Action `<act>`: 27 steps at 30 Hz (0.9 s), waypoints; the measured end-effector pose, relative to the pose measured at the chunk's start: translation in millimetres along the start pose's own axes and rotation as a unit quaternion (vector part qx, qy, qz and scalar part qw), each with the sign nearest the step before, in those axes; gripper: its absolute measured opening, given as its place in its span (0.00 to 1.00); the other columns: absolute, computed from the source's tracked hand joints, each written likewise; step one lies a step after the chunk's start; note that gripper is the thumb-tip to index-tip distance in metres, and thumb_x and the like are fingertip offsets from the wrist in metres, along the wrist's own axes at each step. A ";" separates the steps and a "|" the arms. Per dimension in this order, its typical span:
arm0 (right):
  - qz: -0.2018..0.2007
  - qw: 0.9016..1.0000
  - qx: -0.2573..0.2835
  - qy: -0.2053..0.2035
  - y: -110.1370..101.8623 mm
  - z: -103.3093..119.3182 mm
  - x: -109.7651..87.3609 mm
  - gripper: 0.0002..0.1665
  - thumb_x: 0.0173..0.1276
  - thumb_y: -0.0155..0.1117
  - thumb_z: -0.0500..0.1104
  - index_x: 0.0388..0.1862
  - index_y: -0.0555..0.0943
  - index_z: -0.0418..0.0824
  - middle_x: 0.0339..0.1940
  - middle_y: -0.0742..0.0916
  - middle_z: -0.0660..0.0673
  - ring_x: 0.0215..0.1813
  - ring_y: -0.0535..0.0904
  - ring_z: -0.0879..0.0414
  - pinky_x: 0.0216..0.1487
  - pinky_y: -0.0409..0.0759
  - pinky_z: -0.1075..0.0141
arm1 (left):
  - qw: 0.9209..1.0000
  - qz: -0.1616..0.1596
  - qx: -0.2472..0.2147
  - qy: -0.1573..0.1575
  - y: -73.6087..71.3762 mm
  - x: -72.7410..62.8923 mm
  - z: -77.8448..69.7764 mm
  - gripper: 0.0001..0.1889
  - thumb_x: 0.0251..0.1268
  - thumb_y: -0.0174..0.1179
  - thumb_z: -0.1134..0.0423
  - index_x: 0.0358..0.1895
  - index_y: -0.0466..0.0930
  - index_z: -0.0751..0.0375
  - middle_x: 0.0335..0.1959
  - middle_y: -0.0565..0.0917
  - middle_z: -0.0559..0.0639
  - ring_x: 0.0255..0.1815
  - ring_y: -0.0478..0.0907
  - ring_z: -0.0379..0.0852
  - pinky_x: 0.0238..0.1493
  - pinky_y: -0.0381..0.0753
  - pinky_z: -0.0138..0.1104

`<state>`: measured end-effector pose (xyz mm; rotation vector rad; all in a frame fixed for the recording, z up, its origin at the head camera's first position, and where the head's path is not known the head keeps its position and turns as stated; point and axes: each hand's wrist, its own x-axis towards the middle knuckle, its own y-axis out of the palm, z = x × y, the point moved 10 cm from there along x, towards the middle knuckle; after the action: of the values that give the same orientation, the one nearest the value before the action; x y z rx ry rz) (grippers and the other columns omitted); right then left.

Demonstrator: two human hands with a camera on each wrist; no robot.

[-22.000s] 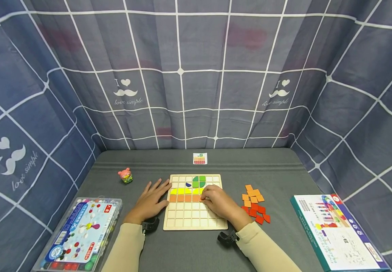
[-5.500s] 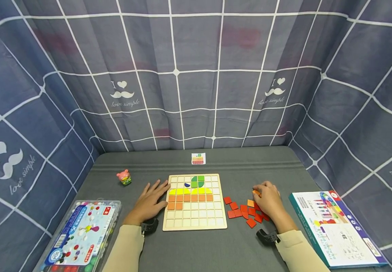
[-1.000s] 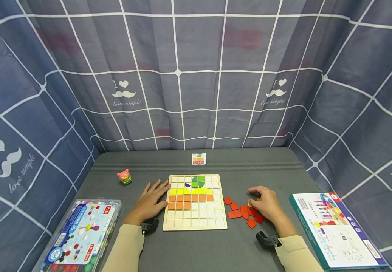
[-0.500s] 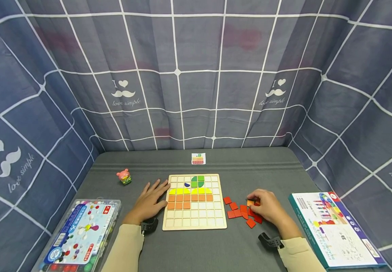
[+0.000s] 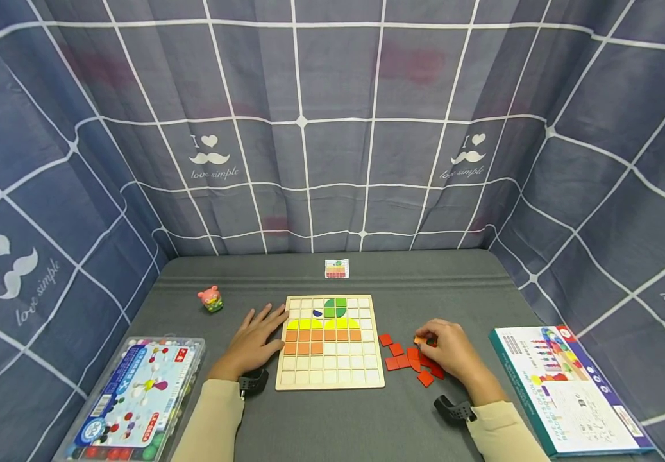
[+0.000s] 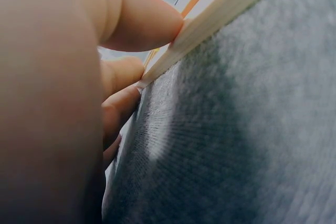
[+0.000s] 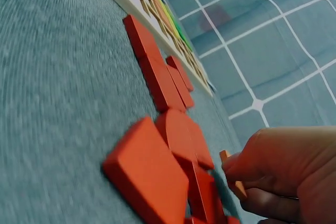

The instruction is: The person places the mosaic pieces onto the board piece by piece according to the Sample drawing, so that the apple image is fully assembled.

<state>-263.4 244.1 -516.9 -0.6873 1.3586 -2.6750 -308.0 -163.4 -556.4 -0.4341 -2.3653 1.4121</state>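
Note:
My right hand [image 5: 449, 346] pinches an orange square tile [image 5: 420, 340] between thumb and fingers, just above a loose cluster of red tiles [image 5: 413, 353]. In the right wrist view the orange tile [image 7: 224, 156] shows edge-on in the fingers, over the cloth beside the red tiles [image 7: 152, 171]. My left hand [image 5: 251, 343] lies with fingers spread against the left edge of the wooden grid board [image 5: 332, 380]. Its thumb and fingertips touch the board's rim [image 6: 210, 22] in the left wrist view. Green, yellow, orange and dark blue pieces sit in the board's upper cells.
Behind the board lies a small picture card [image 5: 336, 269]. A pink pig figurine [image 5: 211, 299] stands at the back left. A clear case of colored balls [image 5: 136, 398] is at the left, and a flat box [image 5: 571, 391] at the right. Patterned curtains [image 5: 332, 128] surround the grey table.
Since 22 seconds ago, orange tiles have extended one board row and begun the row below. In the last second my right hand has picked up an orange tile; my left hand stays put.

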 end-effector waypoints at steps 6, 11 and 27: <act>0.001 1.000 0.013 -0.019 12.8 19.1 11.7 0.14 0.55 0.81 0.31 0.40 0.92 0.42 0.39 0.87 0.55 0.39 0.82 0.59 0.40 0.84 0.59 | 1.000 -0.001 0.005 0.000 -1.4 -0.7 0.9 0.37 0.70 0.61 0.54 0.82 0.67 0.51 0.82 0.63 0.46 0.84 0.52 0.56 0.81 0.37 0.58; 0.018 0.998 0.045 -0.051 35.4 45.9 26.1 0.12 0.58 0.79 0.31 0.40 0.91 0.41 0.40 0.87 0.55 0.39 0.81 0.60 0.39 0.84 0.63 | 1.000 0.000 0.001 0.005 -1.7 -0.5 -0.7 0.37 0.70 0.62 0.55 0.82 0.67 0.51 0.82 0.63 0.47 0.84 0.51 0.56 0.81 0.37 0.58; 0.074 0.985 0.068 -0.139 97.4 124.3 52.0 0.08 0.64 0.79 0.34 0.41 0.90 0.41 0.40 0.90 0.51 0.42 0.84 0.60 0.44 0.86 0.66 | 1.000 -0.003 -0.004 0.007 -1.9 0.3 -3.7 0.37 0.69 0.62 0.56 0.82 0.67 0.52 0.82 0.63 0.48 0.84 0.52 0.57 0.81 0.36 0.58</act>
<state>-272.2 78.1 -510.7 -0.8663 1.0992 -2.4199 -306.8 -161.3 -553.0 -0.4388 -2.3600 1.3926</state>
